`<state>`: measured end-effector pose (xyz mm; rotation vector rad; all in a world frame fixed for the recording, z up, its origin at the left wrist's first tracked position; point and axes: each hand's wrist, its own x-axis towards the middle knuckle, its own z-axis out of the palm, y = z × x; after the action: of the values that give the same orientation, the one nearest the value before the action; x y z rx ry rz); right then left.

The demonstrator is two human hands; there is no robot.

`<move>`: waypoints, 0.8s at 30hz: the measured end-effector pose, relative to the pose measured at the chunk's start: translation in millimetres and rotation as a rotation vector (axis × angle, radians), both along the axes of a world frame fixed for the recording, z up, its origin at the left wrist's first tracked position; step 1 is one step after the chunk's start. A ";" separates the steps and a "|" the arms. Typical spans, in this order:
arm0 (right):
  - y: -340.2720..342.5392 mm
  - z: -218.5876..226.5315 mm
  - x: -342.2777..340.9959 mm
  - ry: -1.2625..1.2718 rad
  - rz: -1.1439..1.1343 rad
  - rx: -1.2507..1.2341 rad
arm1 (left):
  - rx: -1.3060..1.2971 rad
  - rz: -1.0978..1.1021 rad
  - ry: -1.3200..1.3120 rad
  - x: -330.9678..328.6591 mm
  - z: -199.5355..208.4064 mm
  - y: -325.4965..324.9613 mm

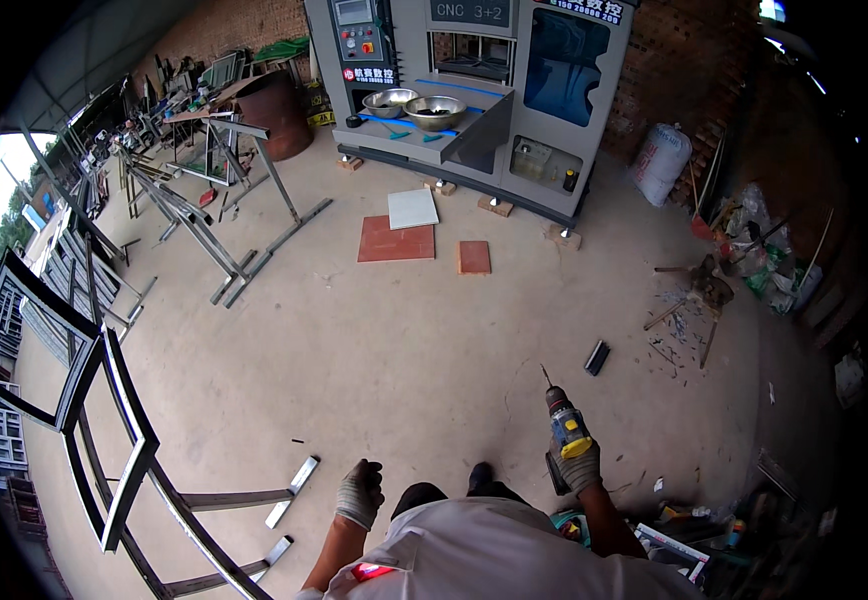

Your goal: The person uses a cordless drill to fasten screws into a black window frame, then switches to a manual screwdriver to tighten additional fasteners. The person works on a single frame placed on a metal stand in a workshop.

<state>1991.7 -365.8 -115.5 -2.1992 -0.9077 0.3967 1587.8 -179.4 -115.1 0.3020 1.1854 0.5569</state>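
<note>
You're in a workshop here, metalworking by the looks of it: big grey machine with its control panel straight ahead, steel stands and metal frames off left, rust-brown drum, brick wall, scraps littering the hard floor, and there's a power drill in your right hand!

pale concrete floor; brick wall behind grey machine; daylight at far left
</note>
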 end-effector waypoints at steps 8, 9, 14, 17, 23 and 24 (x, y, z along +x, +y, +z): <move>159.0 30.2 126.0 0.124 0.103 0.157 | 0.001 0.098 -0.014 98.7 8.4 114.5; 178.8 25.4 138.3 0.075 0.108 0.173 | 0.000 0.097 -0.029 108.2 1.2 131.1; 283.3 34.8 190.2 -0.021 0.084 0.292 | -0.009 0.069 -0.025 165.0 -29.4 240.2; 342.8 69.0 206.6 0.043 0.001 0.355 | -0.004 0.023 -0.046 208.0 -25.8 324.4; 460.9 92.2 271.6 -0.102 -0.138 0.271 | 0.170 -0.089 -0.004 289.7 28.5 487.2; 479.0 99.2 284.1 -0.051 -0.091 0.299 | 0.208 -0.092 -0.030 301.5 41.9 509.7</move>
<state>2275.8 113.2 -16.3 -1.9732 -0.8316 0.1501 1889.3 330.4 -73.2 0.5214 1.0805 0.6034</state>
